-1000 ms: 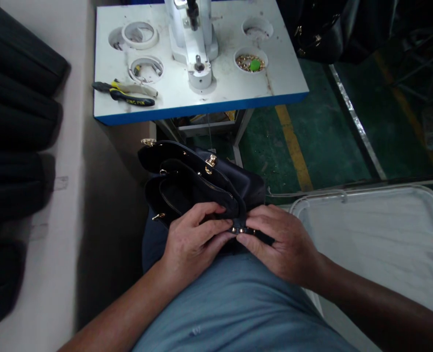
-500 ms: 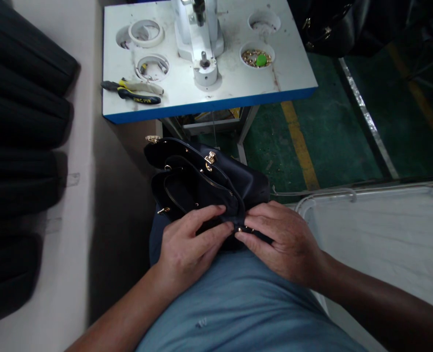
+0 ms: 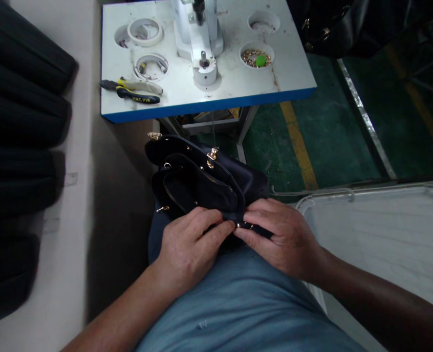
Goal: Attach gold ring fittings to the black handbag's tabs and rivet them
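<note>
A dark handbag with gold fittings lies against my body, its top gaping and zipped inner pockets showing. My left hand pinches the bag's near edge between thumb and fingers. Just right of it, my right hand grips the same edge, thumb below and fingers above. Small gold studs show between the two hands. Gold clasps stand on the far rim. The fingertips of both hands are partly hidden in the folds.
Ahead is a white table with a press, pliers and cups, one holding gold parts. Dark bags line the left ledge. A clear-lidded white bin sits at the right.
My left fingers have curled in closer to the thumb at the bag's edge. My right hand has hardly moved, and the bag stays in place.
</note>
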Demonstrator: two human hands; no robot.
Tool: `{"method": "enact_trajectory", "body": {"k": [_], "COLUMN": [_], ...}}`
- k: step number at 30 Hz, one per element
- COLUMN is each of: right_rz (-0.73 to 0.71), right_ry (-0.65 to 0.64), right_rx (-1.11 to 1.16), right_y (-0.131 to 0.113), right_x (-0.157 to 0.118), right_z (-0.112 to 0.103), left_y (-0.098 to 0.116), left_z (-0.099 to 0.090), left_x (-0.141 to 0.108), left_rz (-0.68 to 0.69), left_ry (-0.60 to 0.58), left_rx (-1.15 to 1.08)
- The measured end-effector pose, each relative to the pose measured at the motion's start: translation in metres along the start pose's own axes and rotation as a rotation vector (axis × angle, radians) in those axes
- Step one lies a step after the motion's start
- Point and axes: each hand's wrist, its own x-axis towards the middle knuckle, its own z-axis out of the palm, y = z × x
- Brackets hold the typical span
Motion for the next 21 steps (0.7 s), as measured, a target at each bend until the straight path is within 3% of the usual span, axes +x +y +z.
{"method": "enact_trajectory", "body": {"k": [12, 21], "right_rz": [0.281, 0.349], "right_ry": [-0.022, 0.007], "right_rx": [0.258, 0.262], "right_y": [0.014, 0.019], "right_x": [0.007, 0.003], "right_z": [-0.009, -0.013], "left_y": [-0.010, -0.014], "left_z": [0.010, 0.001], "left_x": [0.009, 0.012], "left_rz": [-0.256, -0.243], "left_ry": [0.095, 0.061], "left_rx": [-0.071, -0.076]}}
